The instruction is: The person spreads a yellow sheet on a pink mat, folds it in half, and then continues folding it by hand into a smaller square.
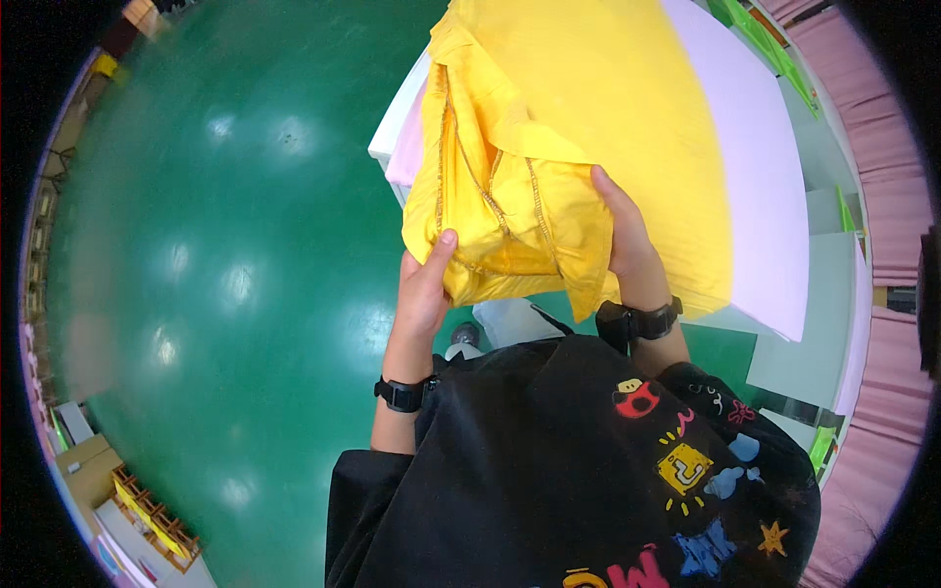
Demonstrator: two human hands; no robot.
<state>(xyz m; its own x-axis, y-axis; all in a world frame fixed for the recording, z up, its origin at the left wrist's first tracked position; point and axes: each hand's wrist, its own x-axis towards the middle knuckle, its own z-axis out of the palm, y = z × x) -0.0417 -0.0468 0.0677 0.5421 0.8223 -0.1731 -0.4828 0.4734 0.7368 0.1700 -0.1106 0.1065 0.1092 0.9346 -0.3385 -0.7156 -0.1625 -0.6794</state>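
A bright yellow cloth (480, 196) is gathered in folds between my two hands, with brownish-gold stitched seams running across it. My left hand (424, 284) grips its lower left edge, the thumb pressed on top. At the right side, my right hand (630, 240) holds the cloth with the thumb up along its edge; the other fingers are hidden behind the fabric. Beyond the folds, the yellow cloth spreads flat over a table (769, 196) with a pale lilac top, and one pointed corner hangs down between my hands. Both wrists wear black bands.
Green floor (225, 245) stretches to the left of the table. Pink curtains (887, 176) hang along the right, beside pale panels with green strips. At the lower left stand a cardboard box (88, 465) and a brown rack (157, 519). My shoe (466, 335) shows below the cloth.
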